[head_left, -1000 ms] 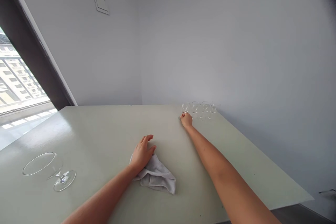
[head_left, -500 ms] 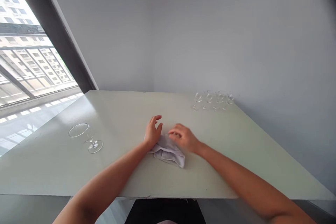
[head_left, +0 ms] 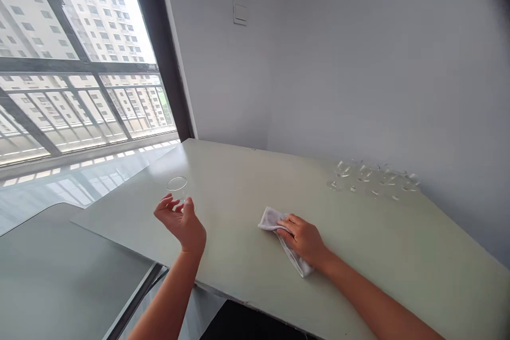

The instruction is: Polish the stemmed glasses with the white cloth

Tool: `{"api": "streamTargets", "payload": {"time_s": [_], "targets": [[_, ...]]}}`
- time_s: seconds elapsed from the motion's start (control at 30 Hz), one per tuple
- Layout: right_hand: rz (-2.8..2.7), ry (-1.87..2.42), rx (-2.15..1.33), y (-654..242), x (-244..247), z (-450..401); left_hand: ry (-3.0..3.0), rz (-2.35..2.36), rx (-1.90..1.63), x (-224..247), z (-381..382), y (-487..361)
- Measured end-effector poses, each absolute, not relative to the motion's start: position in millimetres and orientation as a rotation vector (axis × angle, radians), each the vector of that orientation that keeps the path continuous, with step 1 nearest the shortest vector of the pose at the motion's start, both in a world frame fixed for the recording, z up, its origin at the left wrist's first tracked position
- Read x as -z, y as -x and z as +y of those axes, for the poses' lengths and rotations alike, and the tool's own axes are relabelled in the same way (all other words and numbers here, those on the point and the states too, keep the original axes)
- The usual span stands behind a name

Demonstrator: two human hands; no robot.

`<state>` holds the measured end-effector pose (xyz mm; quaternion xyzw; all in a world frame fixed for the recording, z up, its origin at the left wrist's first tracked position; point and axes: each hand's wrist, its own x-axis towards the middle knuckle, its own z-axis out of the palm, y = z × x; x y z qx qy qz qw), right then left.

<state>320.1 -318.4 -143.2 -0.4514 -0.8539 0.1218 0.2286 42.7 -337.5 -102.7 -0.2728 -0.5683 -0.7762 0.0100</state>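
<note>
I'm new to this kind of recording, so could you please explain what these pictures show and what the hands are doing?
There is no robot here: these are a person's bare hands, and every picture comes from one camera worn on the head, looking forward and down. On the pale table, a group of stemmed glasses stands at the far right. The right hand holds a light cloth on the tabletop. The left hand is at a separate glass; its grip is unclear.
</note>
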Motion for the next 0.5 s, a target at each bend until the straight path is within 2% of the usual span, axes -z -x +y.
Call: {"api": "streamTargets", "payload": {"time_s": [0.07,0.17,0.37,0.5], "targets": [[-2.313,1.255,-0.425,-321.7,141.7,-318.2,0.631,-2.158,2.505,118.7,-334.3,-14.1],[-2.241,1.249,-0.573,-321.8,141.8,-315.3,0.799,-2.475,2.473,133.2,-324.6,15.4],[-1.599,1.341,-1.049,-329.7,147.7,-300.0,1.327,-2.593,2.310,135.8,-299.0,15.4],[-1.118,1.318,-1.263,-338.3,134.4,-287.5,1.881,-2.499,2.003,127.3,-282.9,-21.2]]}}
